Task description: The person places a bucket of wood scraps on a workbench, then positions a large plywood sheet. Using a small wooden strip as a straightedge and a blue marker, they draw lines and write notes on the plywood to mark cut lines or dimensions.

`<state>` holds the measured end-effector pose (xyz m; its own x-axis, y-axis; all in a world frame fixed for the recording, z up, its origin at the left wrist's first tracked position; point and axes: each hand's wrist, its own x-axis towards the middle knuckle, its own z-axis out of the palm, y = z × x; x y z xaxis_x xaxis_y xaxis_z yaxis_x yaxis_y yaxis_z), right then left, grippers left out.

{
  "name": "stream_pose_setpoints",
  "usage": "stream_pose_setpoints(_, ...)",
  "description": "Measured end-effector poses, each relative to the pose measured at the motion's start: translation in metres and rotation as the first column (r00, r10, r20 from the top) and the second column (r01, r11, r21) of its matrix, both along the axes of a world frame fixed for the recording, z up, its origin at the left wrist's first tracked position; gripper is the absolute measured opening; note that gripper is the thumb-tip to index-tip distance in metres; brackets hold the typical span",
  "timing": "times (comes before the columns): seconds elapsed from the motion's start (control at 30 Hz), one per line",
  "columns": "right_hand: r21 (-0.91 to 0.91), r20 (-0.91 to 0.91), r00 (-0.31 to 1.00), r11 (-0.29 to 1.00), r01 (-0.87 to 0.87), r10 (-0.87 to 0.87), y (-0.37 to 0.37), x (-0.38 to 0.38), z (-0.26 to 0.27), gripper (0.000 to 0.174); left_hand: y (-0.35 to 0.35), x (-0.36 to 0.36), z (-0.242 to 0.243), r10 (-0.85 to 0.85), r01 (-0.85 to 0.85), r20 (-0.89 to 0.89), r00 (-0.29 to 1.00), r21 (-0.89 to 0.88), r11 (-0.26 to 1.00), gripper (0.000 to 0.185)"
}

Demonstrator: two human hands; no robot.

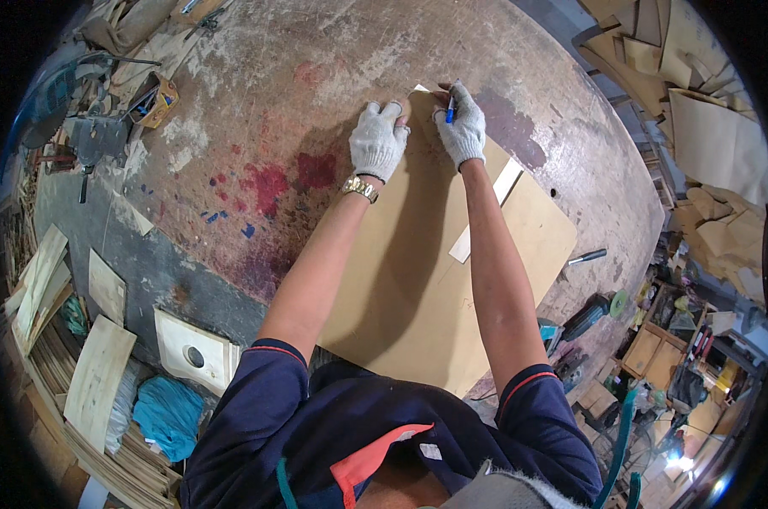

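A tan sheet board (396,299) with rounded corners lies in front of me on the worn workbench (263,95). My left hand (379,141), in a white knit glove with bare fingertips, rests by the board's far left edge. Its fingers are curled, and whether they grip the edge is hidden. My right hand (462,127), gloved the same way, holds a blue pen (450,112) over the far end of the board. A small white corner (421,88) shows between the hands. A pale flat strip (506,181) lies across the board, partly covered by my right forearm.
A tool with a dark handle (588,256) and an angle grinder (587,315) lie right of the board. Further left are a yellow box (158,102) of small items and a grey machine (97,137). A panel with a round hole (190,347) and plywood pieces (97,382) stand at left.
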<state>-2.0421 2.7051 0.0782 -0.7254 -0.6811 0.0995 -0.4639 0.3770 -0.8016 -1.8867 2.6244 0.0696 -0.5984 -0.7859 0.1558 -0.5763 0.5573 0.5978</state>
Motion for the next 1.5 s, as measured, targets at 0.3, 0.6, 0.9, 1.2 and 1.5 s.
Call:
stream_pose_setpoints(0.3, -0.002, -0.031, 0.999, 1.000, -0.005, 0.005, 0.000, 0.005, 0.004, 0.041, -0.001, 0.001, 0.000, -0.018, 0.019, 0.026, 0.999, -0.025, 1.000, 0.036)
stream_pose_setpoints(0.6, -0.193, 0.206, 0.976, 0.981, -0.032, 0.072, -0.028, -0.016, 0.011, 0.030, 0.005, 0.000, 0.017, -0.110, 0.123, 0.211, 0.971, -0.051, 0.991, 0.049)
stream_pose_setpoints(0.9, -0.068, 0.168, 0.984, 0.996, -0.057, 0.067, -0.043, -0.020, 0.001, 0.041, 0.005, 0.000, 0.015, -0.092, 0.109, 0.184, 0.979, -0.086, 0.990, 0.040)
stream_pose_setpoints(1.2, -0.034, 0.166, 0.983, 0.997, -0.073, 0.078, -0.045, -0.020, 0.001, 0.035, 0.005, 0.000, 0.015, -0.082, 0.099, 0.180, 0.980, -0.085, 0.991, 0.042)
stream_pose_setpoints(1.5, -0.088, 0.096, 0.995, 0.996, -0.011, 0.020, -0.040, -0.027, -0.013, 0.036, 0.007, 0.001, 0.012, -0.077, 0.091, 0.118, 0.990, -0.116, 0.989, 0.041)
